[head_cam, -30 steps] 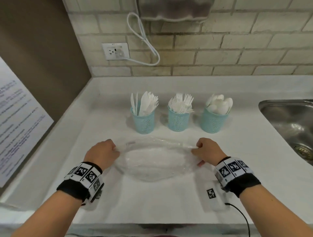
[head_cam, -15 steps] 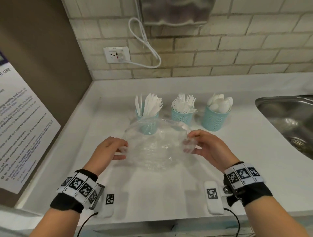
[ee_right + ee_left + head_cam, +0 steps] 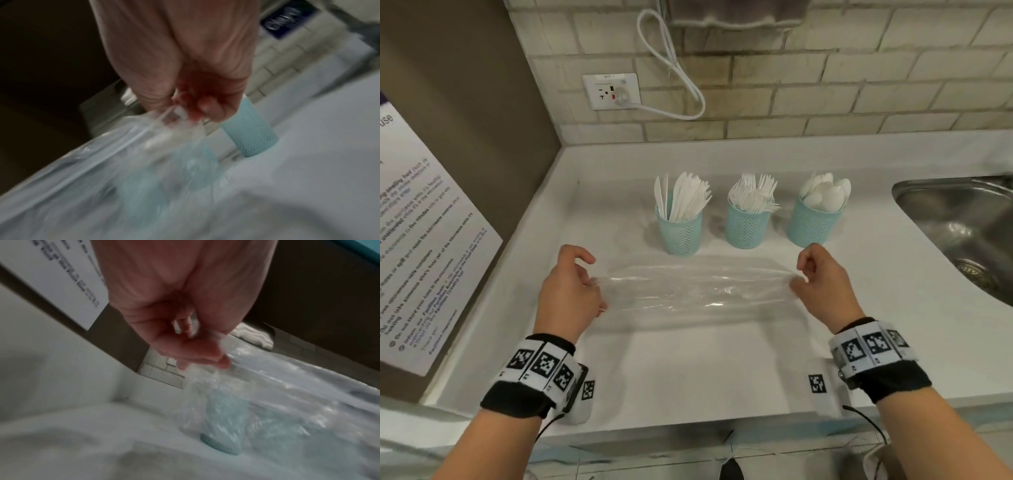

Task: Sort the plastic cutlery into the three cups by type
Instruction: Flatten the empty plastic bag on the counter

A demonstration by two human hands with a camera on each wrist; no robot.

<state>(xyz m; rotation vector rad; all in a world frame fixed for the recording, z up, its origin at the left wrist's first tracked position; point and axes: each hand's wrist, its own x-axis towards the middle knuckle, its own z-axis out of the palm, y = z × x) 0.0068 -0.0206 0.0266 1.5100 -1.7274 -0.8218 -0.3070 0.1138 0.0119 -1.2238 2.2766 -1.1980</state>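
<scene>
Three teal mesh cups stand in a row on the white counter [image 3: 688,359]: the left cup [image 3: 679,229] holds white knives, the middle cup [image 3: 747,224] forks, the right cup [image 3: 812,224] spoons. In front of them a clear plastic bag [image 3: 695,287] is stretched flat between both hands, just above the counter. My left hand [image 3: 571,291] pinches its left end [image 3: 216,344], and my right hand [image 3: 822,284] pinches its right end [image 3: 180,116]. The bag looks empty. Through the plastic, both wrist views show the cups [image 3: 222,423] [image 3: 251,129] blurred.
A steel sink [image 3: 962,229] is set into the counter at the right. A brown wall with a printed notice [image 3: 424,246] closes the left side. A socket [image 3: 611,90] with a white cable sits on the brick backsplash behind the cups.
The bag lay on the counter, then was lifted bunched between the hands. Now both hands have moved apart and pulled it taut and flat.
</scene>
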